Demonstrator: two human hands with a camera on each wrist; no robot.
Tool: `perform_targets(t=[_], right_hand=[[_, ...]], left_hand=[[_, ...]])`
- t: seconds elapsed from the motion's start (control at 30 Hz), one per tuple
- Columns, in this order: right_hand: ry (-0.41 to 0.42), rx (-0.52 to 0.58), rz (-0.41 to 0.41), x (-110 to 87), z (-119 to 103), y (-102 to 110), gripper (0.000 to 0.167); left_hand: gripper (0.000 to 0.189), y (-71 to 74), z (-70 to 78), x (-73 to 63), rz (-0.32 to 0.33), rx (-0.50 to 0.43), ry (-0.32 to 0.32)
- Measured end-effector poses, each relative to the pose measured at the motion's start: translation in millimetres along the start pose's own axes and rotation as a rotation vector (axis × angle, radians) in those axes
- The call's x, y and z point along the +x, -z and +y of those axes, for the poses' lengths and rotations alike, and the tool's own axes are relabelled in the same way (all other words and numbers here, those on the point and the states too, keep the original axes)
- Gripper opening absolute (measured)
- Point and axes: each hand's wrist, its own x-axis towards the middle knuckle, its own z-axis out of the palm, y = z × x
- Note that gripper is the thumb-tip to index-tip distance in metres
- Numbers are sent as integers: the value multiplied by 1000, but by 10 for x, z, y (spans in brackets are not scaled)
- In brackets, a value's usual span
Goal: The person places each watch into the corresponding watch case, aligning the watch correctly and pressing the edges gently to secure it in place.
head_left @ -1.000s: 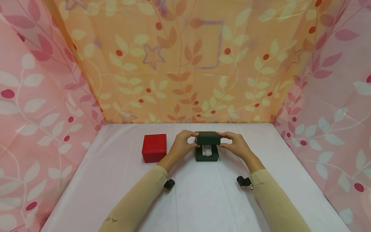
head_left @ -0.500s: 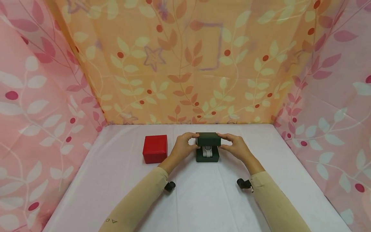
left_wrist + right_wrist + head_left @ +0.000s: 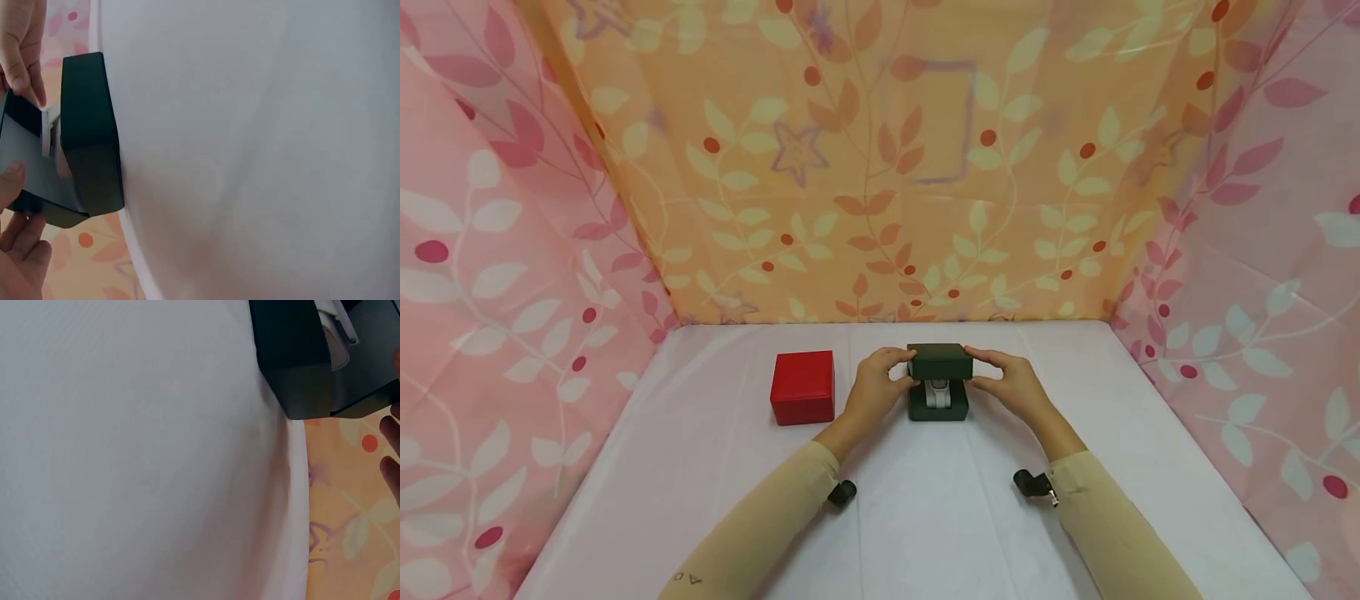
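Note:
A dark green watch box (image 3: 937, 412) stands on the white-covered table with its hinged lid (image 3: 940, 363) partly raised. Inside sits a white wristwatch (image 3: 937, 395), its upper part under the lid. My left hand (image 3: 876, 385) pinches the lid's left side between thumb and fingers. On the other side, my right hand (image 3: 1015, 379) grips the lid's right edge in the same way. From the left wrist, the green box (image 3: 90, 137) appears side-on, with the left hand (image 3: 25, 256) below. The right wrist view catches the box (image 3: 294, 362) and only some fingertips (image 3: 391, 434).
A closed red box (image 3: 802, 387) stands left of the green one, near the left forearm. White cloth covers the table (image 3: 925, 517). Patterned curtains (image 3: 880, 167) rise behind it and along both sides. Small black wrist cameras (image 3: 1032, 483) hang from the sleeves.
The lid has tipped down very slightly over the watch, with both hands still holding its sides. The red box stays where it was; the whole view shifts a little.

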Motion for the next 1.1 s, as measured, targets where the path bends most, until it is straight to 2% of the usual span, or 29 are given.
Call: perform_targets(t=[0.2, 0.47, 0.6, 0.73, 1.1], right_hand=[[-53, -5, 12, -20, -62, -22, 58], [-105, -25, 25, -52, -66, -60, 53], [-109, -22, 10, -72, -74, -54, 55], [-106, -15, -16, -88, -90, -32, 58], [-102, -13, -24, -149, -74, -44, 59]], left_hand=[[54, -16, 47, -28, 33, -26, 32], [56, -5, 119, -51, 12, -46, 128], [58, 1, 139, -63, -6, -81, 175], [57, 16, 145, -74, -12, -103, 190], [50, 3, 161, -118, -20, -97, 248]])
